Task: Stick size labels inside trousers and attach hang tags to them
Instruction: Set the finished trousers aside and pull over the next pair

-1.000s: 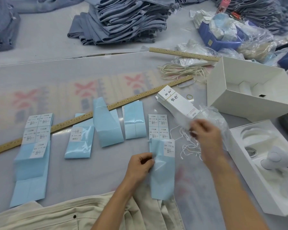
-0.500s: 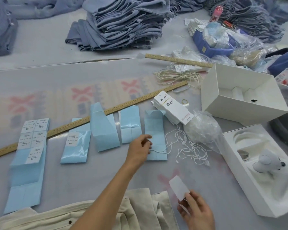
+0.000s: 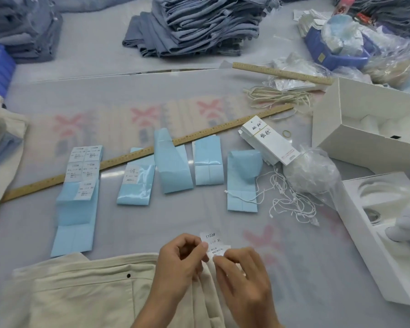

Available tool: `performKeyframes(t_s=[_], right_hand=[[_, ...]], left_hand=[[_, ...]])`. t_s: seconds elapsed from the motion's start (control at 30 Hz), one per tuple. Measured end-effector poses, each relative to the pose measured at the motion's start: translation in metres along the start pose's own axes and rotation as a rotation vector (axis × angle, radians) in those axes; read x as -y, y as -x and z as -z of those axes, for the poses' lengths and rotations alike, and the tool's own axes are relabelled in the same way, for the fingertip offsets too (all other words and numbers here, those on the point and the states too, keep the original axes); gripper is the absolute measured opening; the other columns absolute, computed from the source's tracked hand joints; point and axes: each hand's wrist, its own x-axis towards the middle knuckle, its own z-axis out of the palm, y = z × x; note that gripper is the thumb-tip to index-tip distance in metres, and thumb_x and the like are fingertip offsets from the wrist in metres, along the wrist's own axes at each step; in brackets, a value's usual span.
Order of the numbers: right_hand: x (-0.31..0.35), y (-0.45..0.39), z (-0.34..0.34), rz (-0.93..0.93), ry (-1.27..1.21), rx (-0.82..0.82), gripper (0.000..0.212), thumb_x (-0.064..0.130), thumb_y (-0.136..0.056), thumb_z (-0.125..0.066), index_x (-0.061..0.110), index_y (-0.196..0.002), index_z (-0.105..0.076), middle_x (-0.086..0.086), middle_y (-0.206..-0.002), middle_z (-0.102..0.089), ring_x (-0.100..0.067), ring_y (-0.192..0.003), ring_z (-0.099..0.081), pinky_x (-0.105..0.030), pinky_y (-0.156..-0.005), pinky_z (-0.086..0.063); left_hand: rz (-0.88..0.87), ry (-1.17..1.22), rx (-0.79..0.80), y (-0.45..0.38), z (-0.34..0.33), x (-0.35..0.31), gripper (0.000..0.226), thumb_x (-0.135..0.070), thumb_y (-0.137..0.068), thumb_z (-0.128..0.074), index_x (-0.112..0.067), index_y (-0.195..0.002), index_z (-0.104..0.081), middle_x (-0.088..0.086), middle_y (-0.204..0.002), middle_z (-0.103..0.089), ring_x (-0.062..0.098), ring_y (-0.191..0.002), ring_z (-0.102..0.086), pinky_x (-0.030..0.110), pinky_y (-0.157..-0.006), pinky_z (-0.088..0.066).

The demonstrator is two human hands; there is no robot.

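Note:
Cream trousers (image 3: 81,292) lie at the near edge of the table. Just above their waistband, my left hand (image 3: 178,263) and my right hand (image 3: 242,275) both pinch one small white size label (image 3: 212,242) printed "1103#". Several blue backing sheets (image 3: 172,169) lie in a row behind, the leftmost sheet (image 3: 81,176) still bearing white labels. A stack of white hang tags (image 3: 268,140) sits to the right, beside loose white tag strings (image 3: 287,200).
A long wooden ruler (image 3: 140,157) crosses the table diagonally; a shorter ruler (image 3: 279,73) lies farther back. White open boxes (image 3: 336,129) stand at the right. Folded blue trousers (image 3: 199,27) are piled at the back. A clear plastic bag (image 3: 310,171) lies by the strings.
My left hand left the blue backing sheet and came back to the trousers. My right hand brought the peeled label up, and both hands now pinch it.

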Motion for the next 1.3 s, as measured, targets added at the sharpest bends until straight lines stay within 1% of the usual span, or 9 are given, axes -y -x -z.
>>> performKeyframes(t_s=[0.2, 0.27, 0.37, 0.47, 0.57, 0.9, 1.07, 1.2, 1.3], right_hand=[[0.004, 0.005, -0.009, 0.006, -0.208, 0.189, 0.016, 0.019, -0.093, -0.073, 0.016, -0.109, -0.074, -0.002, -0.099, -0.064, -0.02, -0.087, -0.061, -0.033, -0.076, -0.053], [-0.032, -0.03, -0.007, -0.033, -0.163, 0.108, 0.016, 0.012, -0.097, -0.066, 0.01, -0.111, -0.073, -0.004, -0.103, -0.065, -0.023, -0.094, -0.064, -0.031, -0.085, -0.053], [-0.118, -0.116, -0.007, -0.307, 0.086, 0.025, 0.031, -0.007, -0.093, -0.059, -0.001, -0.122, -0.067, -0.016, -0.12, -0.065, -0.037, -0.112, -0.06, -0.039, -0.099, -0.048], [-0.194, -0.177, -0.007, -0.495, 0.424, 0.543, 0.049, 0.004, -0.092, -0.062, 0.003, -0.139, -0.051, -0.018, -0.142, -0.052, -0.039, -0.126, -0.047, -0.045, -0.103, -0.043], [-0.218, -0.182, -0.004, -0.429, 0.632, 0.791, 0.021, 0.014, -0.091, -0.062, 0.007, -0.111, -0.057, -0.014, -0.114, -0.065, -0.035, -0.103, -0.06, -0.035, -0.072, -0.044], [-0.204, -0.185, 0.007, -0.272, 0.904, 0.682, 0.022, 0.007, -0.085, -0.065, 0.011, -0.106, -0.069, -0.015, -0.093, -0.072, -0.035, -0.085, -0.068, -0.035, -0.064, -0.045], [-0.21, -0.201, -0.002, -0.356, 0.732, 0.687, 0.015, 0.014, -0.095, -0.062, 0.015, -0.102, -0.076, -0.016, -0.092, -0.069, -0.033, -0.077, -0.06, -0.033, -0.063, -0.04], [-0.212, -0.211, -0.002, -0.377, 0.711, 0.701, 0.029, -0.001, -0.092, -0.053, 0.011, -0.107, -0.075, -0.019, -0.104, -0.07, -0.038, -0.091, -0.065, -0.034, -0.067, -0.042], [-0.215, -0.213, 0.004, -0.391, 0.75, 0.669, 0.01, 0.006, -0.094, -0.059, 0.01, -0.094, -0.068, -0.018, -0.097, -0.069, -0.036, -0.084, -0.061, -0.035, -0.066, -0.042]], left_hand=[[0.003, -0.006, -0.235, 0.014, 0.056, 0.018, 0.017, 0.005, -0.091, -0.068, 0.0, -0.075, -0.064, 0.016, -0.053, -0.059, 0.017, -0.037, -0.043, 0.021, -0.034, -0.033], [-0.002, -0.005, -0.284, 0.018, 0.074, 0.02, 0.011, 0.006, -0.09, -0.068, 0.005, -0.08, -0.064, 0.019, -0.055, -0.061, 0.018, -0.039, -0.045, 0.021, -0.034, -0.034], [-0.014, 0.009, -0.334, 0.029, 0.092, 0.019, 0.008, 0.012, -0.089, -0.066, 0.011, -0.082, -0.063, 0.019, -0.053, -0.06, 0.018, -0.041, -0.05, 0.019, -0.034, -0.037], [0.004, 0.022, -0.369, 0.042, 0.102, 0.018, 0.008, 0.014, -0.087, -0.066, 0.013, -0.08, -0.063, 0.026, -0.053, -0.058, 0.019, -0.038, -0.047, 0.017, -0.035, -0.037], [0.033, 0.029, -0.393, 0.055, 0.107, 0.021, 0.011, 0.01, -0.088, -0.067, 0.012, -0.078, -0.064, 0.028, -0.053, -0.057, 0.017, -0.034, -0.041, 0.015, -0.036, -0.035], [0.064, 0.067, -0.431, 0.061, 0.114, 0.028, 0.009, 0.01, -0.089, -0.067, 0.013, -0.081, -0.063, 0.027, -0.054, -0.059, 0.019, -0.035, -0.047, 0.019, -0.034, -0.037], [0.02, 0.058, -0.429, 0.061, 0.119, 0.027, 0.011, 0.013, -0.089, -0.065, 0.015, -0.079, -0.061, 0.023, -0.054, -0.058, 0.021, -0.041, -0.051, 0.021, -0.034, -0.038], [0.026, 0.058, -0.429, 0.066, 0.12, 0.031, 0.011, 0.013, -0.089, -0.065, 0.014, -0.079, -0.061, 0.024, -0.055, -0.059, 0.021, -0.041, -0.051, 0.022, -0.035, -0.038], [0.05, 0.07, -0.425, 0.072, 0.121, 0.034, 0.011, 0.012, -0.089, -0.066, 0.014, -0.079, -0.061, 0.026, -0.055, -0.059, 0.02, -0.037, -0.048, 0.02, -0.034, -0.038]])
